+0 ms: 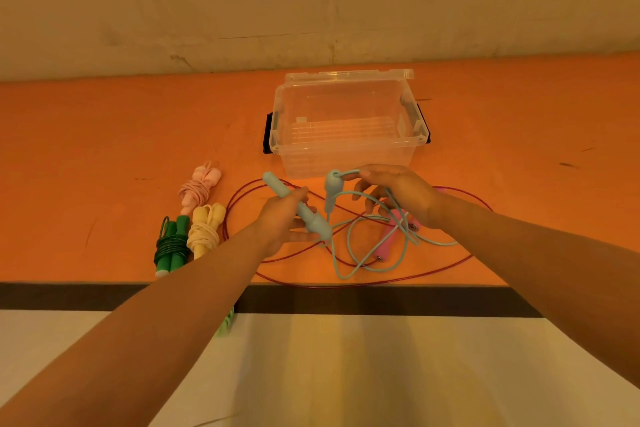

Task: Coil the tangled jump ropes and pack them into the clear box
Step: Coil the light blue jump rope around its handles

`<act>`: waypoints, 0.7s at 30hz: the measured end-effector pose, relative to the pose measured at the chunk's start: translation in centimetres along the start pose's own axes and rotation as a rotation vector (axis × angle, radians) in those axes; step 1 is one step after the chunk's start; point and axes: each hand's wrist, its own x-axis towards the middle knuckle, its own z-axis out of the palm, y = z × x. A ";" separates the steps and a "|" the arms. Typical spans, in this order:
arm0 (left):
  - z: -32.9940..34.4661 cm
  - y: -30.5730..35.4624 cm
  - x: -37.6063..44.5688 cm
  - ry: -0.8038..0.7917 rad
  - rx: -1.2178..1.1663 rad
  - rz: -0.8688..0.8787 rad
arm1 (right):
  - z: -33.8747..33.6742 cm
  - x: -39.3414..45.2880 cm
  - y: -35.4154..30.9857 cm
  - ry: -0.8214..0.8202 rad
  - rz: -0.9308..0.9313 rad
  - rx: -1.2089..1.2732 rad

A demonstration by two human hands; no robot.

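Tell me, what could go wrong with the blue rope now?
The light blue rope lies looped across the red rope and pink handles, so pulling may tighten the tangle or drag them along. The red rope sits at the table edge and might slip off. The second blue handle dangles from the right hand and could swing.

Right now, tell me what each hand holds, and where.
Left hand grips one blue handle mid-length; right hand pinches the blue rope by the other handle.

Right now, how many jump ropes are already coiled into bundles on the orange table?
3, all left of the hands: the pale pink rope bundle farthest back, the cream rope bundle before it, the dark green rope bundle nearest.
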 end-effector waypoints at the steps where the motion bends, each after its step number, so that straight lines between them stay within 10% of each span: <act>1: 0.1 0.0 0.0 -0.015 0.018 -0.011 | 0.1 0.0 0.0 -0.001 0.001 0.007; 10: -2.2 -2.1 2.0 -0.152 0.892 0.418 | 0.2 0.1 0.7 0.018 0.032 -0.033; 21: -3.7 -5.3 1.6 -0.577 1.230 0.148 | -1.3 -0.1 1.5 0.145 0.090 -0.058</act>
